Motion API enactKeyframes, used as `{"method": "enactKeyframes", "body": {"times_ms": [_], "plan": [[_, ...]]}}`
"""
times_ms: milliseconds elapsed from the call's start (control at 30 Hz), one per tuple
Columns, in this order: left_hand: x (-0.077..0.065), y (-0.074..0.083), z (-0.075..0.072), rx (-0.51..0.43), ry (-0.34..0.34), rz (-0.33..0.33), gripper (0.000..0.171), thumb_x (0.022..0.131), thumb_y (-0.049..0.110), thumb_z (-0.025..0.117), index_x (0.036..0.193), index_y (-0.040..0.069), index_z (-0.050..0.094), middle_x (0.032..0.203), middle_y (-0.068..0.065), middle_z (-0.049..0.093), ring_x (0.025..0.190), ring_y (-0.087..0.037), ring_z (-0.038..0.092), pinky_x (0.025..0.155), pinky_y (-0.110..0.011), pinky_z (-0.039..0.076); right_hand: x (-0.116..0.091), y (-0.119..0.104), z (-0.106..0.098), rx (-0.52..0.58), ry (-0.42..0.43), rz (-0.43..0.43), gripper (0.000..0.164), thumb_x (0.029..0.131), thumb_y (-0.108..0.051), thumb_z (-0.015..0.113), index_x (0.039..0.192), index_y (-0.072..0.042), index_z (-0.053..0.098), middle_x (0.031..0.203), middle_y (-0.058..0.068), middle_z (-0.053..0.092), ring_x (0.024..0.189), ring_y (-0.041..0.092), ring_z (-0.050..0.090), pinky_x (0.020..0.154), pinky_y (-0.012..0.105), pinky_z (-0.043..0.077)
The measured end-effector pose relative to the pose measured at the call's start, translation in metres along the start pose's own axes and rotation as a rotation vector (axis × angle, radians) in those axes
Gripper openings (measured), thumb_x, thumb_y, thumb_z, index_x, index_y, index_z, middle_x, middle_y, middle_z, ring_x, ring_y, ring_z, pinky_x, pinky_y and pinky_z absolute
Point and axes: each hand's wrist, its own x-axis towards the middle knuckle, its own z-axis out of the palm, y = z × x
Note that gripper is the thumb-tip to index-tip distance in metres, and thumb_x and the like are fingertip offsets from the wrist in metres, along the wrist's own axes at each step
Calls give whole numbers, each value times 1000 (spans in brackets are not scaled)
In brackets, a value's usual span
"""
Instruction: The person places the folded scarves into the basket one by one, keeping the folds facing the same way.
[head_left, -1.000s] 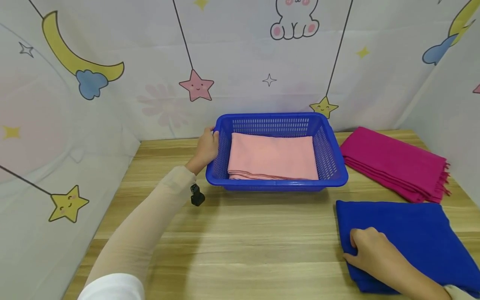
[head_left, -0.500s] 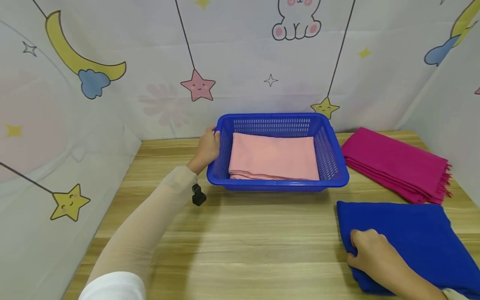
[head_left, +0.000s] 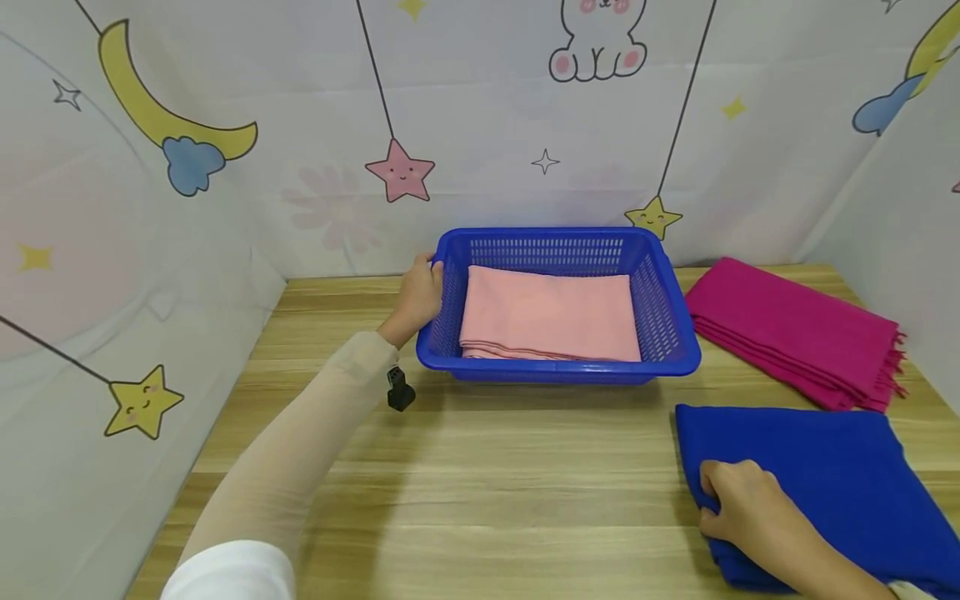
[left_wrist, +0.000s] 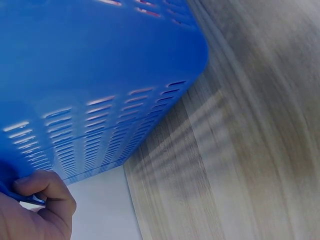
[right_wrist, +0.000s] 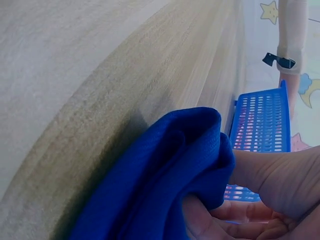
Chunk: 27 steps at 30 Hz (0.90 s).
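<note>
In the head view, a blue plastic basket (head_left: 558,367) with slotted sides stands at the back of the table. My left hand (head_left: 420,296) grips its left rim; the left wrist view shows fingers (left_wrist: 55,195) curled round that rim. Inside the basket lies a folded pink cloth (head_left: 551,317). At the front right is a folded blue cloth (head_left: 817,475). My right hand (head_left: 757,512) pinches its left edge. Seen from the right wrist, the blue cloth's (right_wrist: 170,165) folded layers bunch between thumb and fingers, with part of the fingers hidden by fabric.
A folded magenta cloth (head_left: 795,333) with a fringed end lies right of the basket, just behind the blue cloth. Wood-grain table (head_left: 487,483) extends before the basket. A white printed backdrop (head_left: 487,100) encloses the back and sides. A small black device (head_left: 401,390) sits at my left wrist.
My right thumb has drawn in a little closer to the fingers at the blue cloth's edge. The left hand keeps its hold on the basket. The head view has shifted slightly.
</note>
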Motion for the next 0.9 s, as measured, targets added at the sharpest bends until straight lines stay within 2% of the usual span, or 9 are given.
{"method": "enactKeyframes", "body": {"times_ms": [300, 600, 900], "plan": [[0, 1, -1, 3, -19, -11, 45, 111, 17, 30, 145, -13, 34, 137, -33, 50, 125, -42, 52, 105, -49, 43, 0, 0, 1, 8, -43, 21, 40, 67, 3, 79, 66, -12, 42, 61, -5, 27, 54, 11, 27, 49, 24, 22], [0, 0, -1, 3, -19, -9, 46, 111, 17, 29, 145, -14, 33, 136, -33, 50, 124, -42, 53, 103, -49, 44, 0, -3, 2, 26, -35, 2, 40, 67, 4, 78, 65, -12, 41, 62, -5, 23, 56, 11, 24, 50, 24, 19], [-1, 1, -2, -14, -25, -15, 46, 111, 17, 29, 146, -12, 32, 135, -34, 51, 121, -42, 55, 101, -49, 46, 2, -8, 3, 34, -53, 3, 39, 68, 2, 78, 65, -12, 42, 61, -5, 26, 55, 11, 26, 50, 24, 21]]}}
